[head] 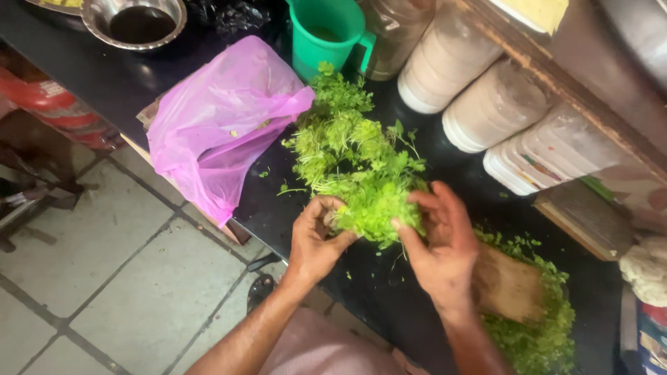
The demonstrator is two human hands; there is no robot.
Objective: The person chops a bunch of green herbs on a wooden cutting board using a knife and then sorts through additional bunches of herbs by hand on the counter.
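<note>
Hands meet around a loose bunch of leafy green herbs [361,173] on the black counter [389,292]: left hand [316,239] and right hand [445,243] both grasp its near end. Light, soft and floppy, it seems best gathered by the stems. A pink plastic bag [215,125] lies left.

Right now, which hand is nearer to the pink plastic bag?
The left hand. It grips the near end of the green herb bunch, just right of the pink plastic bag. The right hand holds the bunch's far side, further away.

One head camera — close above, facing down at the dark counter [389,292] edge
</note>
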